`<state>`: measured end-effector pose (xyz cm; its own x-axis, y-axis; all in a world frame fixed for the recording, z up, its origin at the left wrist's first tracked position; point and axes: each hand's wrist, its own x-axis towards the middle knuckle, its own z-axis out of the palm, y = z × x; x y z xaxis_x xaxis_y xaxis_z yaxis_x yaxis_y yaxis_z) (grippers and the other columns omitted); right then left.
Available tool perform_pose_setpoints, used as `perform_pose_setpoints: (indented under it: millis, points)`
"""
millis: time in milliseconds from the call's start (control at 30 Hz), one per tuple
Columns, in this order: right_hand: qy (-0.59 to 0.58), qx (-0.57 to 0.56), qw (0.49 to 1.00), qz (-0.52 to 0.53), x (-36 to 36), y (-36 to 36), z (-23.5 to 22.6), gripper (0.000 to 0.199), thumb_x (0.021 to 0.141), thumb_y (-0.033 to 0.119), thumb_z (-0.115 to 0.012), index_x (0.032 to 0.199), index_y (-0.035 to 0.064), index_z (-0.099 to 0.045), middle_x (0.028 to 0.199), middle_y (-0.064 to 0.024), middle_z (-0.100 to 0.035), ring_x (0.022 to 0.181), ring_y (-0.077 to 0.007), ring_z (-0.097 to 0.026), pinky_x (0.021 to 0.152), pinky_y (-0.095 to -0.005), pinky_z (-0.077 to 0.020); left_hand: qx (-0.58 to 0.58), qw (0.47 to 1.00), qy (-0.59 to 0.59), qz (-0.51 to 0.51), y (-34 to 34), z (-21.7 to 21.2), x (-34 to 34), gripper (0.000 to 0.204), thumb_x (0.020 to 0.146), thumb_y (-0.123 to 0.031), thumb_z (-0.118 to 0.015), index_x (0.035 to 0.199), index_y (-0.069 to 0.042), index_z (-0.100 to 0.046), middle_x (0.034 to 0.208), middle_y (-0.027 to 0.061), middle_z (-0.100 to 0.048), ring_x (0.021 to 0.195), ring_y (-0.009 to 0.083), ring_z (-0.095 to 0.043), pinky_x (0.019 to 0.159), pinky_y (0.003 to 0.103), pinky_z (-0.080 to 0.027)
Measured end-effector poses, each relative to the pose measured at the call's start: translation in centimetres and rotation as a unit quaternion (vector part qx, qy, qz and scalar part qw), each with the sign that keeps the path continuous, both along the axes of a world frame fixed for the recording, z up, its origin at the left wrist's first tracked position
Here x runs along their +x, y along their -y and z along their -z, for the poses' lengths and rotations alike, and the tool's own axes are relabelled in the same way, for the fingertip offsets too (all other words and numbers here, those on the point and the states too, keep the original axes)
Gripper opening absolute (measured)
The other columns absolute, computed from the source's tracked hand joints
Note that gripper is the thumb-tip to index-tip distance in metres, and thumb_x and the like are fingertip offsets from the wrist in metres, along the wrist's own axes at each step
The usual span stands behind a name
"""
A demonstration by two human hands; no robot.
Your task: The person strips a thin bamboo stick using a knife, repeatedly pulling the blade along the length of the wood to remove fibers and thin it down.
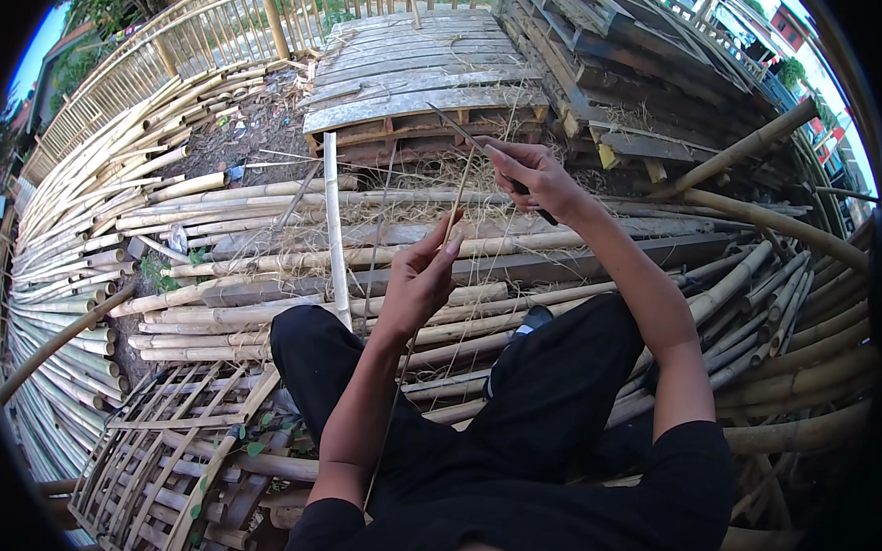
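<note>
My right hand (pixel 537 177) is closed around the dark handle of a knife, whose narrow blade (pixel 450 121) points up and to the left. A long, thin bamboo strip (pixel 462 184) is pinched in my left hand (pixel 419 280). Its upper end meets the knife beside my right thumb, and its lower part runs down past my left forearm. Something small and orange-brown shows at my left fingertips; I cannot make out what it is. Thin pale shavings (pixel 483 190) lie beyond my hands.
Bamboo poles (pixel 237 264) lie under and around my legs, with more piled at left (pixel 72 282). A pale flat slat (pixel 336 233) stands by my left knee. Beyond are a wooden pallet (pixel 419 71) and stacked pallets (pixel 651 89). A bamboo lattice (pixel 163 450) lies at lower left.
</note>
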<state>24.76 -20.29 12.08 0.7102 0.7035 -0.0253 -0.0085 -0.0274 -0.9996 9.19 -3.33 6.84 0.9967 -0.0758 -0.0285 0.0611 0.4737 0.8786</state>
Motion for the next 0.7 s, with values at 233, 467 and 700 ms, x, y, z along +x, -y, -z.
perform_pose_setpoints:
  millis: [233,467,700]
  points:
    - [0.047,-0.006,0.997,0.064,2.0,1.1,0.2,0.040,0.100,0.029,-0.048,0.136,0.0109,-0.049,0.066,0.0048,-0.045,0.044,-0.0003,-0.034,0.038,-0.0175,-0.0274,-0.016,1.000,0.013,0.015,-0.1,-0.7,-0.3,0.044,0.099,-0.015,-0.047,0.142,-0.009,-0.039,0.059,-0.0098,-0.027,0.044,0.0005,-0.024,0.041,0.019,-0.019]
    - [0.053,0.015,0.995,0.085,0.7,1.2,0.4,0.038,0.099,0.030,-0.049,0.131,0.0101,-0.053,0.063,0.0067,-0.042,0.045,0.0001,-0.032,0.040,-0.0190,-0.0257,-0.046,0.998,0.028,0.022,-0.6,0.4,0.3,0.042,0.101,-0.016,-0.043,0.141,-0.005,-0.038,0.058,-0.0091,-0.026,0.043,0.0008,-0.022,0.039,0.018,-0.019]
    - [0.136,0.000,0.990,0.048,-0.7,-0.6,0.0,0.036,0.100,0.028,-0.048,0.130,0.0094,-0.054,0.061,0.0075,-0.040,0.046,-0.0004,-0.031,0.042,-0.0189,-0.0266,-0.062,0.997,0.019,0.033,-0.4,0.1,0.1,0.041,0.102,-0.019,-0.041,0.140,-0.005,-0.038,0.057,-0.0088,-0.025,0.042,0.0010,-0.021,0.039,0.018,-0.018]
